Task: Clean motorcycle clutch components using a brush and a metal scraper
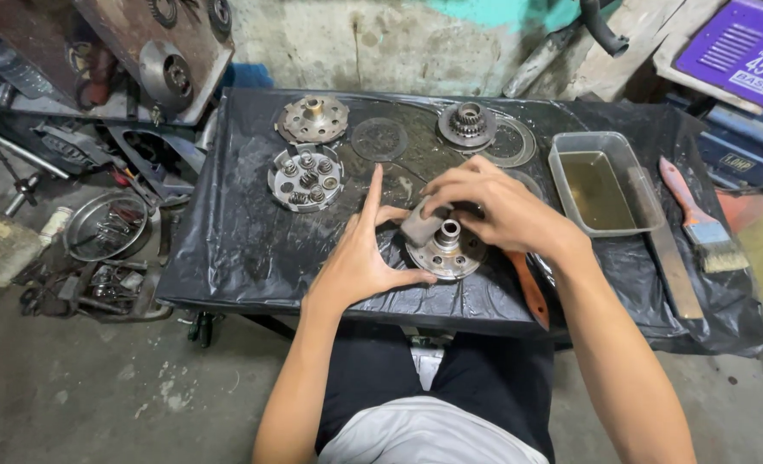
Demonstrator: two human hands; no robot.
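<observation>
Centrally, round greasy metal hub (447,249) with raised centre boss, left hand (360,258) fingers spread steadying it, right hand (484,206) fingers curled on top

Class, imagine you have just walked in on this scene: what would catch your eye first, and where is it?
First, the two hands at the middle of the black-covered table: the left hand steadies a round metal hub while the right hand presses a grey block on it. Behind them lie more round metal parts, such as a gear. To the right sit a tray of murky liquid and a brush.
</observation>
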